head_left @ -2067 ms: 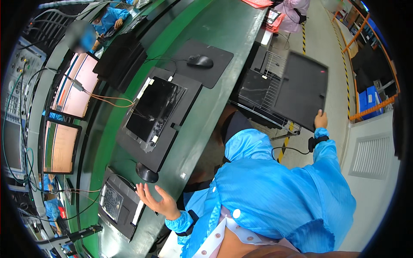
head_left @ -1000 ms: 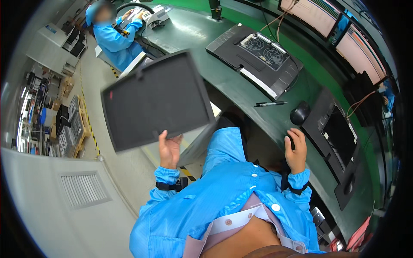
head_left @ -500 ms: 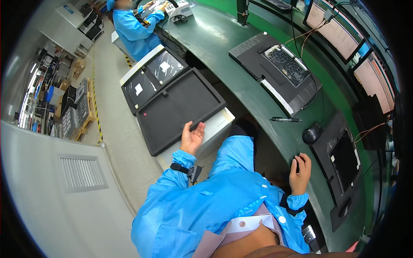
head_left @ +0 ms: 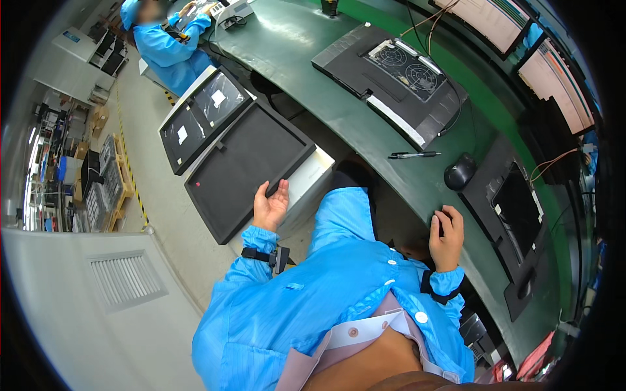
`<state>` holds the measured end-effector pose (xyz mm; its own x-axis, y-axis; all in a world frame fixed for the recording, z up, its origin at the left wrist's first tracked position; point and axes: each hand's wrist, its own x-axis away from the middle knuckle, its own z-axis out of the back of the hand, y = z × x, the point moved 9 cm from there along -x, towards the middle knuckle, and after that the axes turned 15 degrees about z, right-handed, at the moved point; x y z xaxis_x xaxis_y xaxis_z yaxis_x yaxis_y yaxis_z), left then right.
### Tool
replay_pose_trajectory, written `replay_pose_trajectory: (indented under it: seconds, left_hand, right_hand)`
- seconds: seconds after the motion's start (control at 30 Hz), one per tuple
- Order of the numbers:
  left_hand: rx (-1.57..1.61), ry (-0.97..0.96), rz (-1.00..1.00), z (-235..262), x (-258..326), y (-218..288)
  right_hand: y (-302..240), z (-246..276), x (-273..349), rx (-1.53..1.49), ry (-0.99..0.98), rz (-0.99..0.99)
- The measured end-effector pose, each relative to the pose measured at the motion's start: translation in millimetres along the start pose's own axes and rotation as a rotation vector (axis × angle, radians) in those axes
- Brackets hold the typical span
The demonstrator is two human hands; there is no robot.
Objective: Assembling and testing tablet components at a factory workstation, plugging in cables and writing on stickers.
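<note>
A shallow black tray point(head_left: 254, 159) with a raised rim lies tilted across my view at the left of the workbench. My left hand point(head_left: 270, 207) is palm up at its near edge, fingers apart, the fingertips at the rim. Beyond it sits a second black tray point(head_left: 171, 133) with two dark panels point(head_left: 190, 131) in clear film, each with a white label. My right hand point(head_left: 447, 241) is at the edge of the green bench, its fingers curled. Something dark shows between thumb and fingers, but I cannot make it out.
On the green bench point(head_left: 365, 133) are a large black device housing point(head_left: 345, 65) with two round vents, a pen point(head_left: 414, 155), a black mouse point(head_left: 460, 171) and a black stand-like panel point(head_left: 486, 215). Monitors point(head_left: 551, 75) stand behind. A person in blue point(head_left: 166, 49) works at far left.
My view has turned and shifted right, so the scene sits farther left. A thin gap now shows between the two trays. Both hands keep nearly the same pose.
</note>
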<state>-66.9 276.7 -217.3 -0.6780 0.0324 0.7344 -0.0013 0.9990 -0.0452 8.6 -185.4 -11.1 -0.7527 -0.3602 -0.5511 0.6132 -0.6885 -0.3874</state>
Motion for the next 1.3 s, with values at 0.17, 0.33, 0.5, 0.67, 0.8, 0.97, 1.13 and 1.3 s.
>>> replay_pose_trajectory:
  seconds: [0.17,0.33,0.5,0.67,0.8,0.97,1.13,1.3]
  left_hand:
    - [-0.319,-0.049,0.333,-37,30,-52]
    - [-1.502,0.249,-0.407,-68,23,-20]
    - [-2.461,0.653,-1.393,-124,16,-39]
    - [-2.400,0.602,-1.166,-126,-40,-3]
    - [-2.412,0.678,-1.090,-141,-39,16]
    - [-2.550,0.570,-1.139,-140,-47,35]
    - [-2.529,0.495,-1.190,-140,-44,37]
    - [-2.490,0.547,-1.066,-132,-39,43]
  right_hand:
    - [1,14,4,0.061,0.069,-0.032]
    - [0,7,-1,-0.035,0.071,0.058]
    - [0,7,6,-0.044,0.069,0.054]
    - [-3,8,11,-0.047,0.062,0.067]
    - [-1,5,7,-0.037,0.037,0.037]
    - [-1,7,3,-0.002,0.052,0.043]
    - [0,10,3,-0.004,0.078,0.028]
    - [0,14,4,-0.016,0.115,0.060]
